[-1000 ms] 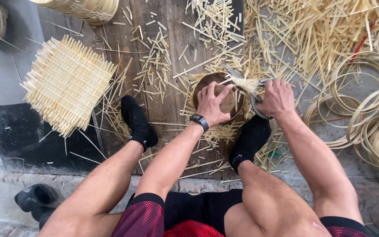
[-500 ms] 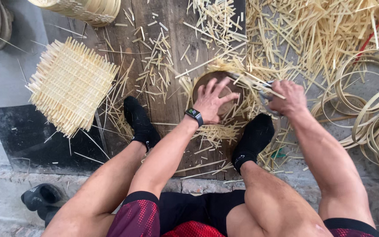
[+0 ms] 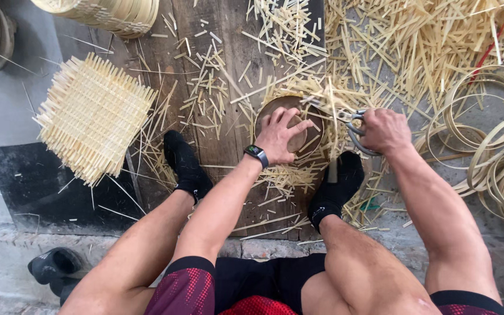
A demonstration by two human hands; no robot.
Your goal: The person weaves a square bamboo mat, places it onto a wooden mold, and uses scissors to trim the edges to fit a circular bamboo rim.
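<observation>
My left hand point(image 3: 281, 135) lies flat, fingers spread, on a round brown wooden form point(image 3: 313, 119) wrapped in woven bamboo strips point(image 3: 322, 96), pressing it to the floor between my feet. A black watch sits on that wrist. My right hand point(image 3: 385, 129) grips the grey handles of a pair of shears point(image 3: 352, 123) just right of the form, blades pointing left into the strip ends. My black-socked feet point(image 3: 186, 165) rest on either side.
A square woven bamboo mat point(image 3: 91, 116) lies at left on a black sheet point(image 3: 48, 192). Coiled bamboo hoops point(image 3: 500, 140) pile at right. Cut bamboo offcuts point(image 3: 415, 41) litter the planks. A woven basket point(image 3: 106, 14) stands at top left, a black shoe point(image 3: 53, 265) at bottom left.
My left hand has flattened and spread over the round form. The bundle of strip ends by the shears is gone from the blades, and my right hand has shifted slightly right.
</observation>
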